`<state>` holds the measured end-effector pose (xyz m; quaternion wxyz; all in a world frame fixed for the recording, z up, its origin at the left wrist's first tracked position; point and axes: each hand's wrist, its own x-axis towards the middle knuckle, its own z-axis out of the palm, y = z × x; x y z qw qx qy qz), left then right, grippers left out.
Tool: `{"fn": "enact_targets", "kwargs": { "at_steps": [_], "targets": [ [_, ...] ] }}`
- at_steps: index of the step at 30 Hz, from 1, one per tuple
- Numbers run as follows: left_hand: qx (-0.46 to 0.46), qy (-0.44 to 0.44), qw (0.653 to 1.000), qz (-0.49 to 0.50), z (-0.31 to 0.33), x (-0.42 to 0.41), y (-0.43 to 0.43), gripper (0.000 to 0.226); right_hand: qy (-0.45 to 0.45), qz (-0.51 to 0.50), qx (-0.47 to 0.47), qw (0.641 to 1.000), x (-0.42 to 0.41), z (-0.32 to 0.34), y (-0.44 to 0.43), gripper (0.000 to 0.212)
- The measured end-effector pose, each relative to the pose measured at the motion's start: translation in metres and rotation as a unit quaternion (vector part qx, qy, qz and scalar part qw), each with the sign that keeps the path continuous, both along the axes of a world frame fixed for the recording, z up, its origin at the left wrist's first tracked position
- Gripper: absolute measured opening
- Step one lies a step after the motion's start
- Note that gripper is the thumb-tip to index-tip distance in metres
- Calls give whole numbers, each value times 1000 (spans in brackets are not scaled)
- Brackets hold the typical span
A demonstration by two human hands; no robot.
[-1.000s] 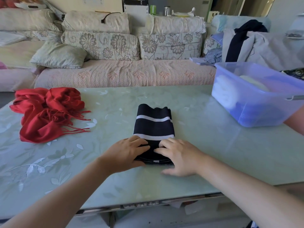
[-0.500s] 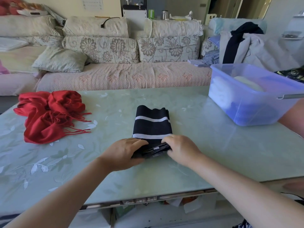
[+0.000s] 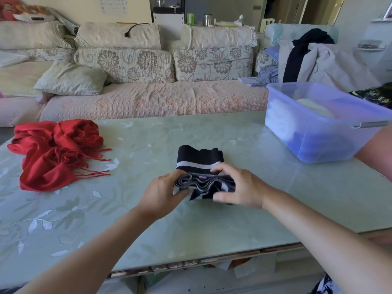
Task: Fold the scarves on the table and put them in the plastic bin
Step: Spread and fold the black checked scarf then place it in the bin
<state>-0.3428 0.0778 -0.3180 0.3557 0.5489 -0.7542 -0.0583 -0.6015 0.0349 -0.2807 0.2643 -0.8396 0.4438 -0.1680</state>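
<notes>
A dark navy scarf with white stripes (image 3: 199,160) lies folded in the middle of the table. Its near end is lifted off the glass, layered edges facing me. My left hand (image 3: 161,192) grips that raised end on the left side. My right hand (image 3: 239,187) grips it on the right, thumb under and fingers over the top. A red fringed scarf (image 3: 55,151) lies crumpled at the table's left. The translucent blue plastic bin (image 3: 314,143) stands at the far right of the table, with pale folded cloth inside.
The table (image 3: 212,225) has a pale green glass top with a leaf pattern. A floral sofa (image 3: 152,98) with cushions runs behind it. Clothes are piled on a chair (image 3: 322,58) behind the bin. Another person's arm (image 3: 375,147) shows at the right edge.
Both hands went from pressing flat on the scarf's near end to gripping it and lifting it up off the table, folding it toward the far end.
</notes>
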Motion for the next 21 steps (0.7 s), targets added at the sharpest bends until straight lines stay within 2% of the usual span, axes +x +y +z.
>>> {"fn": "enact_targets", "kwargs": {
  "at_steps": [1, 2, 3, 6, 7, 10, 12, 14, 16, 17, 18, 19, 21],
  "targets": [
    [45, 41, 998, 30, 1, 0, -3, 26, 63, 17, -17, 998, 0, 0, 2, 80],
    [84, 76, 992, 49, 2, 0, -7, 23, 105, 16, -35, 994, 2, -2, 4, 91],
    [110, 102, 987, 60, 4, -1, -9, 22, 103, 4, -46, 994, 5, -3, 6, 90],
    [150, 164, 972, 78, 9, -6, -15, 19, -36, -65, -3, 997, 6, -5, -2, 48],
    [161, 191, 964, 89, 10, -8, -19, 20, -67, -91, 20, 993, 4, -5, -8, 40],
    [184, 217, 949, 134, 9, -15, -30, 28, -99, -150, 58, 982, 2, -5, -24, 25],
    [186, 223, 943, 163, 7, -18, -36, 40, -97, -192, 45, 976, 4, -10, -31, 19],
    [91, 157, 965, 190, 10, -19, -39, 45, -83, -216, 11, 973, 10, -14, -37, 23],
    [-92, -37, 987, 130, 13, -19, -43, 34, -70, -210, -40, 974, 16, -21, -43, 30],
    [-163, -134, 975, 62, 13, -20, -46, 30, -67, -208, -65, 974, 19, -26, -46, 31],
    [-201, -202, 959, -2, 11, -21, -48, 27, -70, -211, -82, 972, 22, -30, -49, 30],
    [-209, -234, 949, -36, 8, -24, -49, 25, -78, -215, -96, 969, 26, -34, -53, 28],
    [-183, -225, 956, -35, 4, -29, -45, 22, -84, -226, -120, 963, 30, -39, -62, 24]
  ]
}}
